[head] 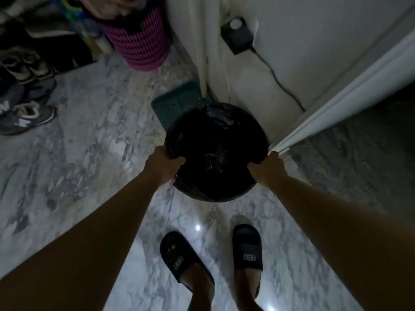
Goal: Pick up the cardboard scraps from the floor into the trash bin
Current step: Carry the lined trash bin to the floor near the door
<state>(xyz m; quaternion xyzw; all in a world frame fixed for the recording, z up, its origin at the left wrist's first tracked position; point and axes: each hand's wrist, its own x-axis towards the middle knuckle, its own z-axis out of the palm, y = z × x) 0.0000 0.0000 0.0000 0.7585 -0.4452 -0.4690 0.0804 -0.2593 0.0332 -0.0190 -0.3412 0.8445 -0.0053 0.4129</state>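
A round trash bin (221,122) lined with a black plastic bag stands on the marble floor in front of me, close to a white wall corner. My left hand (165,163) grips the bin's left rim and my right hand (267,169) grips its right rim. The inside of the bin is too dark to make out. No cardboard scraps show on the floor in this view.
A pink mesh basket (140,41) stands at the back. Shoes (27,115) lie at the left. A green mat (177,104) sits behind the bin. A black adapter (238,35) with a cable hangs on the wall. A white door frame (336,97) runs at the right. My slippered feet (211,257) are below.
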